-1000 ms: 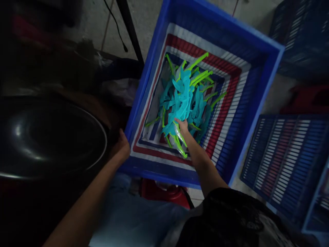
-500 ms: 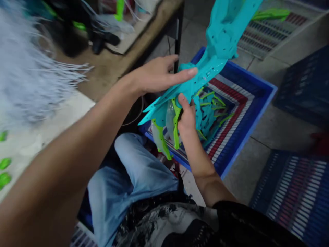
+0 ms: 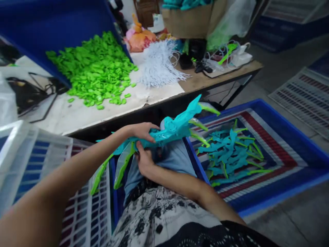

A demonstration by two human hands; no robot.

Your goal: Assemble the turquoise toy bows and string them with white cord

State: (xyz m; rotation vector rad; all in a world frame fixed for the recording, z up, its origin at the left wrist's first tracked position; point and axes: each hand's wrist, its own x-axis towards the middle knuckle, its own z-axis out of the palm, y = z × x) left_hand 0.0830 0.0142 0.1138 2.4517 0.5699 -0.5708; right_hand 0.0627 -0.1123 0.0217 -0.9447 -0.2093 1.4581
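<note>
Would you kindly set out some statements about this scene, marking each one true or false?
1. The left hand and right hand touch one turquoise part. True.
2. The loose bright-green pieces lie on the floor. False: they spill from a tilted blue bin onto the table.
3. A bunch of white strands lies on the table. True.
4. The striped blue crate at right holds orange pieces. False: it holds turquoise pieces with green prongs.
5. A cardboard box stands past the strands. True.

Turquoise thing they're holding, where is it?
In the head view, the turquoise piece is central, held by the left hand and right hand over the lap, mostly left of the turquoise pile.
</note>
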